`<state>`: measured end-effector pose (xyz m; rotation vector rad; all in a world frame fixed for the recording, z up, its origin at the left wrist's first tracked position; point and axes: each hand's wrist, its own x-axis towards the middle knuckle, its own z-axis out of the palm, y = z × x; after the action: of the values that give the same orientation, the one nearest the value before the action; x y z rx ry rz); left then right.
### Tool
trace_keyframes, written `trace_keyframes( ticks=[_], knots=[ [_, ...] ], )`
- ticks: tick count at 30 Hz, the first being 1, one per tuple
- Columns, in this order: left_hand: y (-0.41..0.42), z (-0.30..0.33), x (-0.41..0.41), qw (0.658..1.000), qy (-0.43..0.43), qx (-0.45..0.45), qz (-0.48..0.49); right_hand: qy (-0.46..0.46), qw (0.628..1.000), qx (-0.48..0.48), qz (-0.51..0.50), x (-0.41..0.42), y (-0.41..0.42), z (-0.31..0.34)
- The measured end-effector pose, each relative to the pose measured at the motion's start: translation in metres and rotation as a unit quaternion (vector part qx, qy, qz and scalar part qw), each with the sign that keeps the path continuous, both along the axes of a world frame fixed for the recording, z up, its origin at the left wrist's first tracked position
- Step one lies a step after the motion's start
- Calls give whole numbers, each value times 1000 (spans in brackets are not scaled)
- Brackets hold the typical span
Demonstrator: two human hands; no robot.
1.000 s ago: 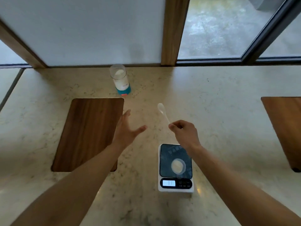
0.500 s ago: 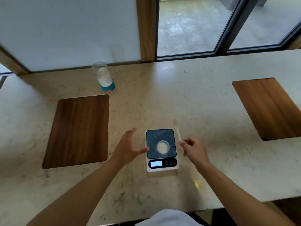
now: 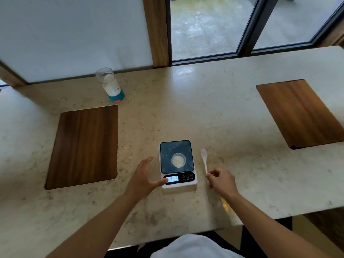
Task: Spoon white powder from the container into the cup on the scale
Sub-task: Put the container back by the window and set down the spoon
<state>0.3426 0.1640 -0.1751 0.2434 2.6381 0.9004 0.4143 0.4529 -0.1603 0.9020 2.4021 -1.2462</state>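
Note:
A small scale (image 3: 177, 183) with a dark platform sits near the front of the stone counter; its lit display reads 035. A little clear cup (image 3: 178, 160) with pale powder in it stands on the platform. Just right of the scale, my right hand (image 3: 221, 181) pinches the handle end of a white plastic spoon (image 3: 204, 157), whose empty bowl points away from me. My left hand (image 3: 144, 178) hovers flat with fingers spread at the scale's left side, thumb tip at the display corner. Far back on the left stands the clear powder container (image 3: 109, 84) with a teal base.
Two dark wooden boards are set into the counter: one left (image 3: 84, 146), one at the far right (image 3: 299, 112). A wall and window frame run along the back. The counter's front edge (image 3: 167, 237) is close to my body.
Both hands have drawn back from the far side of the counter toward me. The spoon has come down from beyond the scale to its right side. My left hand has settled beside the scale.

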Motion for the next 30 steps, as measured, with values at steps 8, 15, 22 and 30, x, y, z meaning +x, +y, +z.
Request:
trace_keyframes(
  ticks=[8,15,22,30],
  knots=[
    [2,-2,9,1000,8,-5,-3,-29,999,16,29,4,4,-5],
    [0,-7,9,1000,1,-23,-5,-51,998,28,34,5,7,-7],
    [-1,-13,13,999,3,-37,-7,-63,997,37,34,4,10,-9],
    [1,-14,21,999,8,-37,-2,-60,997,45,33,4,12,-12]
  ],
)
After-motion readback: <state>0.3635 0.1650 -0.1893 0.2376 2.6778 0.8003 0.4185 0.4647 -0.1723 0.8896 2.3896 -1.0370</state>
